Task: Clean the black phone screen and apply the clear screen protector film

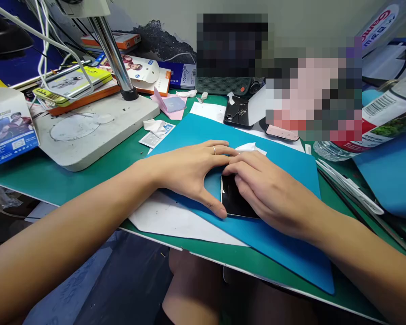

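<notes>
A black, glossy smartphone lies flat on a blue mat, partly covered by my hands. My left hand, with a ring on one finger, spans it: the thumb touches its near left corner and the fingers reach towards its far edge. Over the screen, my right hand has bent fingers drawn together near the phone's far left part. Whatever those fingertips may hold is hidden. Just beyond the hands lies a crumpled white tissue.
A white lamp base with a metal post stands left. Boxes are stacked behind it. A water bottle leans at right near tweezers. Another phone and a green speaker lie at the back. White paper sticks out under the mat.
</notes>
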`<state>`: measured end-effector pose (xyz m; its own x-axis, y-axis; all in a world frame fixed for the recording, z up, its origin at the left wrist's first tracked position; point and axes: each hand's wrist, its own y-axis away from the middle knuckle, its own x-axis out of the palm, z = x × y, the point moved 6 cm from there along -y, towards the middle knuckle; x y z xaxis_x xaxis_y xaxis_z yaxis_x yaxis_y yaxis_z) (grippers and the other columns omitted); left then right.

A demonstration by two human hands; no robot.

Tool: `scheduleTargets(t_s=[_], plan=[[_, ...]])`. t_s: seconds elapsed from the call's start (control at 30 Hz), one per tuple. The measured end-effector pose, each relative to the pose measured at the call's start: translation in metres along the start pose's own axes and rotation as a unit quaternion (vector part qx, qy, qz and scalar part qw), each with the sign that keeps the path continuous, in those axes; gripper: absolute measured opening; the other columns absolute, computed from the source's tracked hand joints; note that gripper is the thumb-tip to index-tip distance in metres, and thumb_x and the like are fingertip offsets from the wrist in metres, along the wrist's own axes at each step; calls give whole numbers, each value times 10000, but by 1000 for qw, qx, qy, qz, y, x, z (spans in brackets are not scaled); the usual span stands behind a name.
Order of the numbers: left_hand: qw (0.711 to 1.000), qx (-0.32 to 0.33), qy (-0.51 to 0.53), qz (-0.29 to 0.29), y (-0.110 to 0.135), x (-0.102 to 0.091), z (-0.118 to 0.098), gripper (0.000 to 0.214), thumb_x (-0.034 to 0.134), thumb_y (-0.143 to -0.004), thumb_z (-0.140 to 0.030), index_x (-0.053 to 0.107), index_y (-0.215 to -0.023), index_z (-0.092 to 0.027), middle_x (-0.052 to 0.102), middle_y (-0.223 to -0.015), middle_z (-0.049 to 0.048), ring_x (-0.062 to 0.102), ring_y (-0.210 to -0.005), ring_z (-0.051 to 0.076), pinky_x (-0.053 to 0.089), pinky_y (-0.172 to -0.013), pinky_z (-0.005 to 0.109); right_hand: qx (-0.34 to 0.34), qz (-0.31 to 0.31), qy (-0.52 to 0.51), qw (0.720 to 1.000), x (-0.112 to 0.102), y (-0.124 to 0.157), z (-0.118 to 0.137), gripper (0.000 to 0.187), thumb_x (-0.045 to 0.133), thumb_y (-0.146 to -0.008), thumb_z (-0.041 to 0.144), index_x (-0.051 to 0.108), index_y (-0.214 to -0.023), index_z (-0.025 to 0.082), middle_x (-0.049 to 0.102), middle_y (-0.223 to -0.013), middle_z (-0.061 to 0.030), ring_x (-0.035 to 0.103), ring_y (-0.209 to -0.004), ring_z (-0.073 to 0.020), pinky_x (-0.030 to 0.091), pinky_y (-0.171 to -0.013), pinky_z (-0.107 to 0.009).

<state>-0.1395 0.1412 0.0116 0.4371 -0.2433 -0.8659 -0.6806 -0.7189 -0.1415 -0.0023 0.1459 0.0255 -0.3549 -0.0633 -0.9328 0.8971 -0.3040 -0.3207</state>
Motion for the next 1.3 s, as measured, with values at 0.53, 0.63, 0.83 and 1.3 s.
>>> scheduleTargets(t_s=[0.53,0.63,0.83,1.3], plan=[[1000,-3,-14,2,-1,-1,-2,915,869,-692,-696,619,-1453,-254,435,-1676,127,283,-1601,380,239,-1304,568,15,7,-18,1000,-1,0,-4,225,443,-1028,162,661,-1083,165,720,-1171,-161,666,-1112,-303,580,-912,-469],[1000,-1,-14,2,-1,-1,-3,933,868,-673,-722,621,-1446,-261,449,-1666,123,295,-1593,376,237,-1301,564,15,9,-18,1000,0,0,-4,227,445,-1024,165,660,-1093,155,714,-1160,-164,659,-1097,-304,577,-910,-472],[1000,9,-26,2,-2,-1,-4,927,831,-693,-757,612,-1448,-265,457,-1659,134,336,-1567,400,170,-1297,620,13,4,-24,1000,-1,-1,-2,220,453,-1017,153,667,-1067,145,708,-1091,-150,635,-1065,-297,567,-903,-464],[1000,0,-28,6,-3,-1,-6,834,847,-727,-693,628,-1411,-269,468,-1647,126,349,-1555,385,180,-1298,600,14,-3,-24,1000,1,-2,-3,213,445,-1013,143,657,-1042,147,686,-1050,-143,596,-1024,-291,543,-883,-456]])
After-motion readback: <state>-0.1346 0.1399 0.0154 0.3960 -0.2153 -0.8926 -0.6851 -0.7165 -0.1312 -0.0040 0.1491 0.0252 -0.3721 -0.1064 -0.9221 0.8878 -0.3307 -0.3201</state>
